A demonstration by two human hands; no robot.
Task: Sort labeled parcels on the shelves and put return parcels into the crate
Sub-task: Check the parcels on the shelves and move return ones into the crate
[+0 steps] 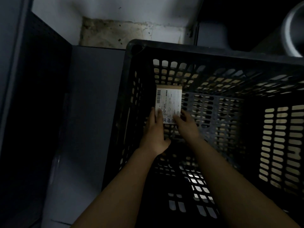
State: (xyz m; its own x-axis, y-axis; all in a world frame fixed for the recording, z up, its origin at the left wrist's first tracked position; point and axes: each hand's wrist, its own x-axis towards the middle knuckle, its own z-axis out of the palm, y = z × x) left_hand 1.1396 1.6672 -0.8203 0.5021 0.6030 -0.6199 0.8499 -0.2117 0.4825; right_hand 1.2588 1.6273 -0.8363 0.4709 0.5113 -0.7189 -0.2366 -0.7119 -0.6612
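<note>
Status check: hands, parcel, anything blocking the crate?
Hands: left hand and right hand hold parcel by near end. Parcel low inside crate, near left wall. Nothing seen blocking.

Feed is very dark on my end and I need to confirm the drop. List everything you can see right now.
crate: one, black, perforated, centre-right
parcel: one, brown cardboard with white label, inside crate by its left wall
shelving unit: one, dark grey, left of crate
pipe: one, grey, top right
wall: white, stained patch, behind crate
left hand: holds parcel's near-left edge
right hand: holds parcel's near-right corner
</note>
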